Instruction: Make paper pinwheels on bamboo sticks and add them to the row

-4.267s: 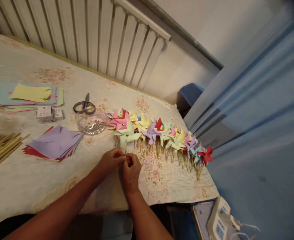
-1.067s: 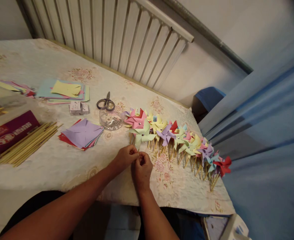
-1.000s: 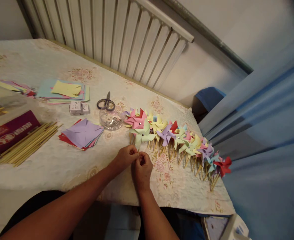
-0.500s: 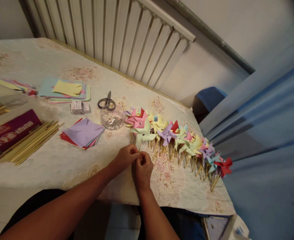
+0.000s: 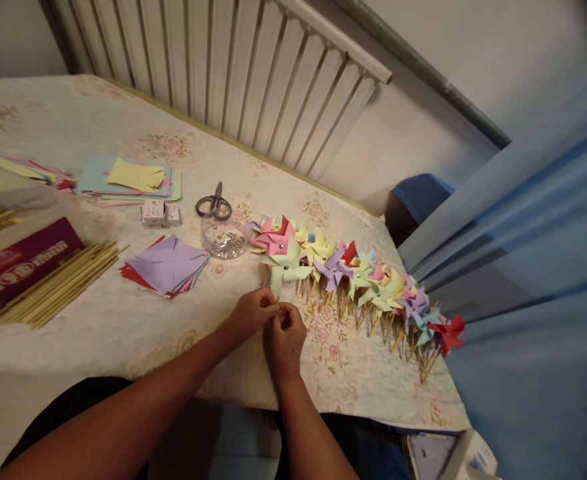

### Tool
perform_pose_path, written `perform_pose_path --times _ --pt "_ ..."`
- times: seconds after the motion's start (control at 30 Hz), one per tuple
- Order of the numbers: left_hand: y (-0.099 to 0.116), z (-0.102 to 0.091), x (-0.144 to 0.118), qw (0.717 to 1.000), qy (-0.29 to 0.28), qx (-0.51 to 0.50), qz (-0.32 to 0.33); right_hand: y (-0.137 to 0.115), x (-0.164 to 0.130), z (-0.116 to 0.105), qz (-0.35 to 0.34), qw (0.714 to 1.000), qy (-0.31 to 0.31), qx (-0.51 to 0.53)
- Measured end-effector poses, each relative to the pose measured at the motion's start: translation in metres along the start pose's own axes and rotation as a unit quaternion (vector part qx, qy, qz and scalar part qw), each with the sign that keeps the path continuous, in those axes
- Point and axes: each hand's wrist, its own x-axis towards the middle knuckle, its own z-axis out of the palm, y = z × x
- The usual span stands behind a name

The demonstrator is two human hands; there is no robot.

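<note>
Fingertips of the left hand and right hand pinch what looks like the stick of a pale-green paper pinwheel, inside the near edge of the tablecloth. Likely light, its vanes should crease easily; the stiffer stick suits gripping. Leftward, cloth stretches to stacked paper squares; rightward, other pinwheels crowd close.

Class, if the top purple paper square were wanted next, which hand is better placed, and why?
Probably the left hand: it is nearer the purple paper square. The right hand is farther, beyond the left. Both, though, pinch at the stick below a green pinwheel.
</note>
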Motion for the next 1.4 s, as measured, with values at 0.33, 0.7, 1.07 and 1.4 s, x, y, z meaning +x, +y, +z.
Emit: perform_pose_path --times 0.33,0.7,1.07,1.4 --pt "0.003 -0.002 0.0 1.0 0.004 0.009 0.006 -0.003 -0.001 -0.001 0.006 1.0 0.006 -0.013" --pt "0.0 -0.002 0.003 1.0 0.002 0.007 0.001 -0.004 0.001 0.001 0.013 1.0 0.012 -0.022" --pt "-0.004 -0.003 0.005 1.0 -0.01 0.002 -0.013 -0.007 0.004 -0.002 0.004 0.999 0.032 -0.036" --pt "-0.003 -0.008 0.001 0.998 -0.033 -0.009 -0.043 0.007 0.025 -0.011 0.048 0.99 0.126 -0.029"
